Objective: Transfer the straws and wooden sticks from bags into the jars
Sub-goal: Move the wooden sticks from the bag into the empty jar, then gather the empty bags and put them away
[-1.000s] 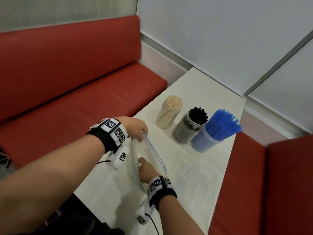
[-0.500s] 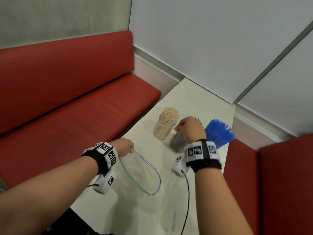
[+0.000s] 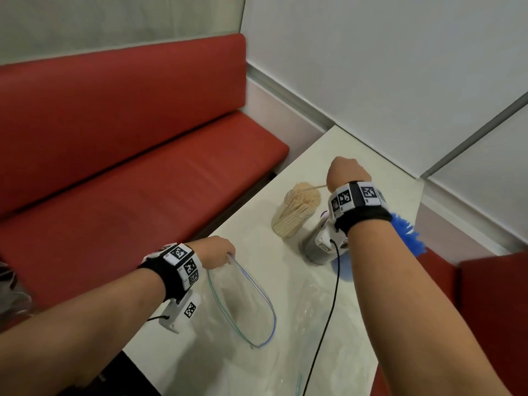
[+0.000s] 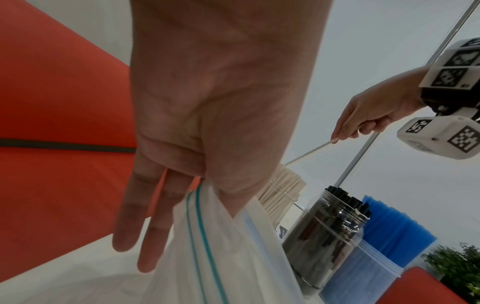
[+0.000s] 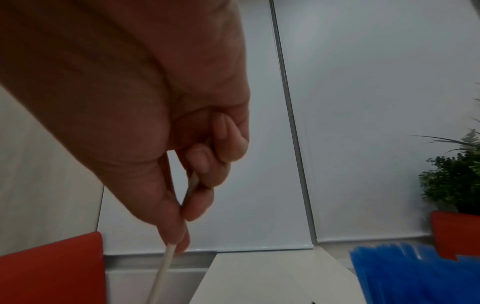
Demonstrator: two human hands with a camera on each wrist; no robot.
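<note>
My right hand (image 3: 344,174) pinches one thin wooden stick (image 3: 311,187) above the clear jar of wooden sticks (image 3: 294,214); the stick's lower end points at the jar's mouth. The wrist view shows thumb and fingers closed on the stick (image 5: 168,261). My left hand (image 3: 217,251) grips the rim of an open clear zip bag (image 3: 243,298) on the white table (image 3: 337,155); the bag (image 4: 207,246) hangs from thumb and fingers, and nothing shows inside it. A jar of black straws (image 4: 327,236) and a jar of blue straws (image 4: 384,253) stand right of the stick jar.
A second flat clear bag (image 3: 314,332) lies on the table under my right forearm. Red bench seats (image 3: 128,181) flank the table on the left and the right (image 3: 491,310). A grey wall meets the far table edge. A green plant (image 5: 457,181) stands behind the right bench.
My right hand left the bag, passed over the black straw jar and now holds a wooden stick above the stick jar. The left hand kept hold of the bag's rim.
</note>
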